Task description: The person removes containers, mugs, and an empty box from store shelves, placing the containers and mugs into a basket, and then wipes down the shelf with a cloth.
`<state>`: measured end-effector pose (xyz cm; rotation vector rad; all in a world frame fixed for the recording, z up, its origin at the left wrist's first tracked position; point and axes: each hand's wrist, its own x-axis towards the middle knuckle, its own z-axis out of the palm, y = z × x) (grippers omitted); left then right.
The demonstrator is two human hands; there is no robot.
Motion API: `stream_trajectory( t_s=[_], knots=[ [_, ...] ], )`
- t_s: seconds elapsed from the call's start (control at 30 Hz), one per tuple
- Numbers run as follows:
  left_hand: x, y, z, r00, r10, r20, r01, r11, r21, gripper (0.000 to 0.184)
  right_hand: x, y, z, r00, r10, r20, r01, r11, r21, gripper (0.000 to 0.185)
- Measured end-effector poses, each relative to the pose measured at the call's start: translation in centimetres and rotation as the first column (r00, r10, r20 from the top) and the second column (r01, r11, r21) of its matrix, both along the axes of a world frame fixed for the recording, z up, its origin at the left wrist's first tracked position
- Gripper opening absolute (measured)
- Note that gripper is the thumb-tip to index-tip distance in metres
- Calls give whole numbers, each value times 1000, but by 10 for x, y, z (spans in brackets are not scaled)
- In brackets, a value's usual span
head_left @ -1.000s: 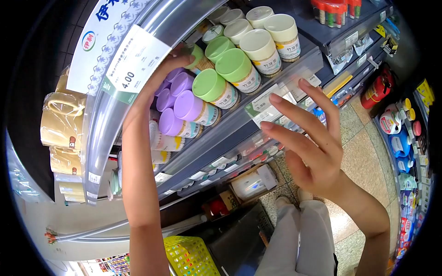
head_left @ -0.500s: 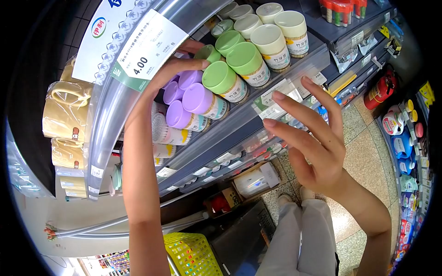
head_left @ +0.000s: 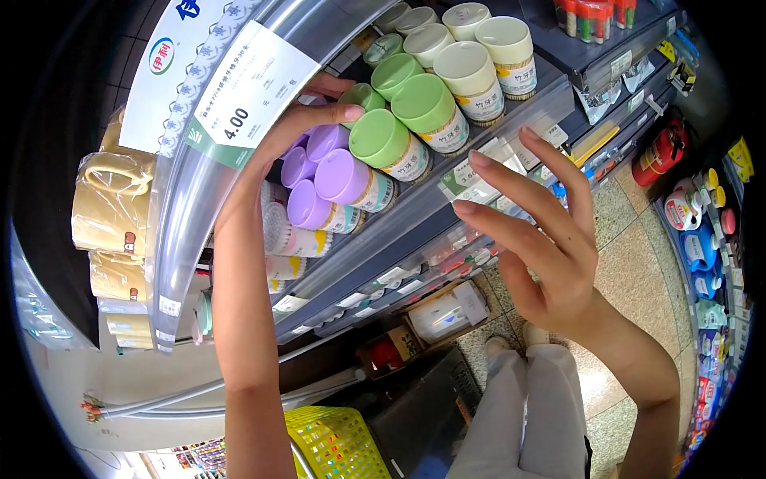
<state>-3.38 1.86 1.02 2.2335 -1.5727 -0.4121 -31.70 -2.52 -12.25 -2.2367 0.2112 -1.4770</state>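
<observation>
My left hand (head_left: 299, 120) reaches in under the upper shelf's price rail. Its thumb and fingers close around a green-lidded toothpick jar (head_left: 363, 97) in the back part of a row; the fingers are partly hidden. Right in front of that jar stands another green-lidded jar (head_left: 380, 137), with purple-lidded jars (head_left: 343, 177) to the left and cream-lidded jars (head_left: 469, 70) to the right. My right hand (head_left: 542, 239) hangs in front of the shelf edge, fingers spread and holding nothing. Behind its fingertips is a price label (head_left: 475, 177).
A curved clear rail with a 4.00 price card (head_left: 247, 96) overhangs my left forearm. Wrapped beige mugs (head_left: 116, 199) are at the left. Below are a yellow basket (head_left: 335, 439) and an open carton (head_left: 447, 311). A fire extinguisher (head_left: 661, 153) stands by the right aisle.
The view has shifted very slightly. Both hands keep nearly the same place and pose, the left at the green-lidded jar, the right spread before the shelf edge.
</observation>
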Motion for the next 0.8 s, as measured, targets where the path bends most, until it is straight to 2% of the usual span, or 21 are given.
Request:
stream_trajectory(
  t_s=[0.13,0.23,0.33,0.5,0.57,0.6,0.67,0.77,0.8],
  knots=[
    [-3,-9,8,999,37,-24,-36,999,31,43,3,-2,0,1000,0,9,0,1000,3,50],
    [19,-35,-5,982,132,134,-112,982,-152,51,3,-2,-1,1000,-5,12,5,1000,12,49],
    [64,-69,-17,955,170,242,-112,965,-238,55,2,-1,-2,1000,-5,12,5,1000,21,47],
    [136,-134,-32,945,90,314,-52,990,-128,61,-10,-2,-4,1000,-6,-27,8,998,63,44],
    [145,-147,-34,979,10,204,-4,1000,-31,57,-15,-6,-6,999,-24,-34,26,997,71,46],
    [153,-152,-24,987,-97,127,87,993,85,54,-18,-9,-6,999,-31,-38,34,997,75,47],
    [166,-163,-21,967,-185,176,159,976,149,48,-25,-14,-7,998,-42,-46,46,995,85,48],
    [191,-174,-54,820,-105,563,125,992,2,37,-32,-19,-10,997,-54,-50,59,993,99,50],
    [197,-175,-56,775,-78,627,123,992,-29,35,-34,-20,-11,997,-58,-54,63,993,103,51]
  ],
)
